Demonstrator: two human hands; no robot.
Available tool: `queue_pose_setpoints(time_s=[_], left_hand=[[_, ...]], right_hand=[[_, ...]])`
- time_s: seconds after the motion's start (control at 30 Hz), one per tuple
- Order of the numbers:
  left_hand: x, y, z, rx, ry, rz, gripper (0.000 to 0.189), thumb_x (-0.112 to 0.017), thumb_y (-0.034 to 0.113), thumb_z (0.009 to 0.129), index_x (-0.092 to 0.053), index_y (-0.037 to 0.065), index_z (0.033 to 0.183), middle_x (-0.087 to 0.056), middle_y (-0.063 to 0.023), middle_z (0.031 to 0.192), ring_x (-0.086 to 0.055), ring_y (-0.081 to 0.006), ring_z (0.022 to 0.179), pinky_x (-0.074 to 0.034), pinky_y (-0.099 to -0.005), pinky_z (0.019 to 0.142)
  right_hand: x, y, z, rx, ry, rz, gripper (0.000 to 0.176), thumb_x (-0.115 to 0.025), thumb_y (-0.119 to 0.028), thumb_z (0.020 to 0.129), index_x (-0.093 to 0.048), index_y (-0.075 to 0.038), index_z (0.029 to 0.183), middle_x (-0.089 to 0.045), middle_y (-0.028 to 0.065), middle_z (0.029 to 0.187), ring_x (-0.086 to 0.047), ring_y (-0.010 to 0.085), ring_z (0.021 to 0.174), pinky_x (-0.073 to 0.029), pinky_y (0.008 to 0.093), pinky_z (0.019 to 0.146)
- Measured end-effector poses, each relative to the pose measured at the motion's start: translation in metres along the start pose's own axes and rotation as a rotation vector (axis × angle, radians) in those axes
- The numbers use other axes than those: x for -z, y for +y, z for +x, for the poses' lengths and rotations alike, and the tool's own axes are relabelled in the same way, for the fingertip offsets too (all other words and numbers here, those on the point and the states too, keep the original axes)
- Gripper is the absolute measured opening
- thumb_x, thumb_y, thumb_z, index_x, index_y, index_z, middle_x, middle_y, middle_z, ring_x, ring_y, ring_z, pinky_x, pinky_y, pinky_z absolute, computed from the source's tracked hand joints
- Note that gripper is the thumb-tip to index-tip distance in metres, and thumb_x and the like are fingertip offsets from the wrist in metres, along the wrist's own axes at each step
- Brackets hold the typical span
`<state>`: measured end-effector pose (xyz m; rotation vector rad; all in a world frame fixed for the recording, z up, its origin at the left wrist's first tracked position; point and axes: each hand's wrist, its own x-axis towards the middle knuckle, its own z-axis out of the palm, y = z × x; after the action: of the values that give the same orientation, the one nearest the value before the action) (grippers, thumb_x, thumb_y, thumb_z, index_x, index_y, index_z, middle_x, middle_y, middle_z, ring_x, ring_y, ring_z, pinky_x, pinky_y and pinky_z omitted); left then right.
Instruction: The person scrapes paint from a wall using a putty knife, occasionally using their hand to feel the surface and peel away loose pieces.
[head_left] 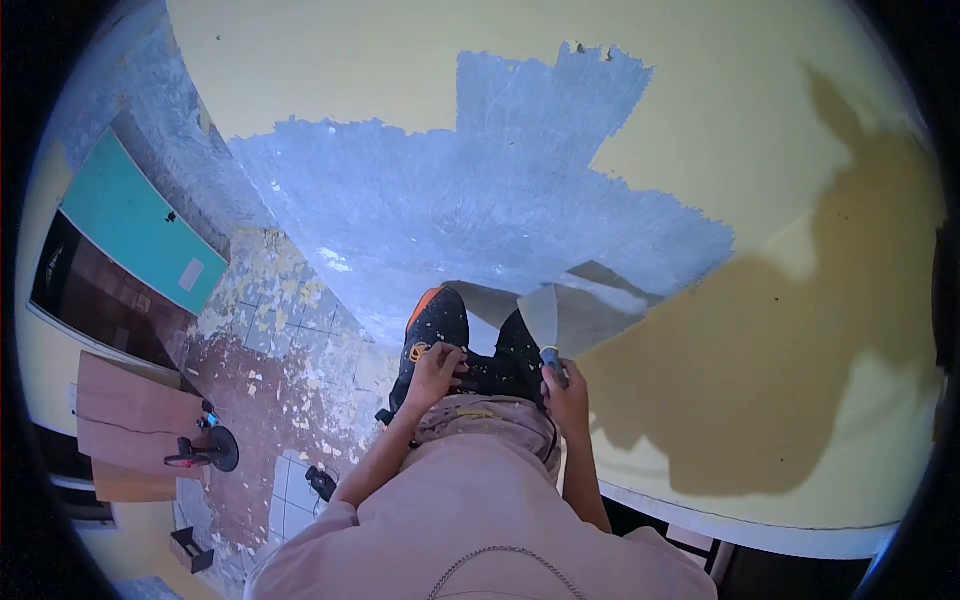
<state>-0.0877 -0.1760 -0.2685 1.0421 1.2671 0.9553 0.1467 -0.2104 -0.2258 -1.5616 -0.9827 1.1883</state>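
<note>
My right hand (567,392) is wrapped round the dark handle of a scraper (540,318), its wide pale blade pointing up towards the wall. My left hand (437,374) rests over my dark trousers (440,325), near the thigh, with its fingers curled; whether anything small is between them cannot be made out. Light flakes dot the trousers. Ahead is the wall, with a bare grey patch (430,190) that has ragged edges, surrounded by yellow paint (720,130).
Paint flakes (265,320) litter the tiled floor at the left. A green door (145,220) stands beyond. Further down are a small fan (222,449), a brown board (135,410), a dark object (321,483) and an open box (191,550). My shadow falls on the right wall.
</note>
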Motion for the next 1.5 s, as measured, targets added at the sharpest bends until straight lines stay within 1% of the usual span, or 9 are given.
queue_pose_setpoints(time_s=[0.37,0.67,0.97,1.07,1.13,1.23,1.37,1.47,1.5], left_hand=[[0.041,-0.005,-0.024,0.007,0.132,-0.103,0.025,-0.049,0.022,0.096,-0.052,0.000,0.109,-0.063,-0.0089,0.097,-0.065,-0.0160,0.084,-0.055,-0.0261,0.062],[0.026,0.022,0.009,0.000,0.075,-0.150,0.022,-0.049,0.022,0.097,-0.052,0.001,0.103,-0.064,-0.0114,0.100,-0.065,-0.0178,0.087,-0.056,-0.0285,0.065],[0.011,0.027,0.018,-0.027,0.016,-0.151,0.022,-0.049,0.021,0.097,-0.053,0.001,0.103,-0.064,-0.0105,0.099,-0.065,-0.0176,0.089,-0.055,-0.0278,0.067],[0.005,0.028,0.023,-0.027,-0.015,-0.115,0.021,-0.049,0.021,0.097,-0.053,0.001,0.102,-0.063,-0.0099,0.098,-0.064,-0.0173,0.089,-0.054,-0.0273,0.068],[-0.004,0.038,0.031,-0.059,-0.053,-0.113,0.021,-0.049,0.021,0.097,-0.053,0.001,0.102,-0.063,-0.0096,0.098,-0.064,-0.0171,0.089,-0.054,-0.0271,0.069],[-0.012,0.044,0.035,-0.104,-0.078,-0.126,0.021,-0.048,0.020,0.097,-0.053,0.001,0.104,-0.063,-0.0088,0.098,-0.064,-0.0165,0.089,-0.054,-0.0268,0.069],[0.005,0.020,0.028,-0.164,0.005,-0.043,0.021,-0.052,0.019,0.095,-0.056,0.001,0.102,-0.063,-0.0122,0.103,-0.065,-0.0188,0.087,-0.054,-0.0282,0.066],[0.028,0.002,0.012,-0.208,0.034,0.453,0.024,-0.057,0.024,0.091,-0.060,0.004,0.104,-0.061,-0.0124,0.114,-0.062,-0.0241,0.100,-0.050,-0.0392,0.084],[0.038,-0.019,0.013,-0.470,-0.057,0.785,0.027,-0.059,0.028,0.089,-0.061,0.007,0.106,-0.059,-0.0106,0.118,-0.056,-0.0251,0.110,-0.041,-0.0443,0.094]], right_hand=[[0.097,-0.167,0.061,0.624,0.178,-0.008,0.028,-0.061,-0.016,0.089,-0.059,-0.001,0.112,-0.061,0.0039,0.073,-0.044,0.0045,0.048,-0.034,0.0197,0.041],[0.015,-0.285,0.090,0.998,0.045,-0.356,0.032,-0.064,-0.023,0.087,-0.064,0.000,0.110,-0.060,0.0025,0.069,-0.048,0.0073,0.058,-0.040,0.0231,0.054],[0.087,-0.250,0.068,0.741,0.123,-0.232,0.032,-0.066,-0.019,0.085,-0.062,-0.001,0.112,-0.060,0.0028,0.071,-0.051,0.0071,0.060,-0.040,0.0227,0.054],[0.063,-0.268,0.073,0.661,0.144,-0.313,0.035,-0.066,-0.021,0.086,-0.061,-0.001,0.113,-0.060,0.0022,0.070,-0.052,0.0083,0.060,-0.041,0.0240,0.054],[0.022,-0.265,0.087,0.992,0.080,-0.277,0.036,-0.065,-0.024,0.087,-0.060,0.000,0.113,-0.059,0.0027,0.067,-0.051,0.0099,0.058,-0.042,0.0262,0.053],[-0.005,-0.250,0.078,0.847,0.060,-0.297,0.035,-0.060,-0.029,0.090,-0.060,-0.001,0.110,-0.058,0.0047,0.064,-0.050,0.0110,0.056,-0.042,0.0278,0.055],[0.003,-0.153,0.079,0.637,0.024,-0.312,0.034,-0.059,-0.030,0.090,-0.061,-0.002,0.108,-0.057,0.0047,0.063,-0.052,0.0105,0.056,-0.042,0.0284,0.054],[0.016,-0.042,0.067,0.359,0.003,-0.274,0.032,-0.063,-0.030,0.088,-0.063,-0.001,0.100,-0.060,0.0046,0.065,-0.056,0.0107,0.057,-0.044,0.0289,0.055],[0.016,-0.015,0.054,0.241,0.013,-0.295,0.034,-0.064,-0.030,0.087,-0.063,0.000,0.102,-0.061,0.0065,0.066,-0.056,0.0112,0.057,-0.044,0.0299,0.054]])
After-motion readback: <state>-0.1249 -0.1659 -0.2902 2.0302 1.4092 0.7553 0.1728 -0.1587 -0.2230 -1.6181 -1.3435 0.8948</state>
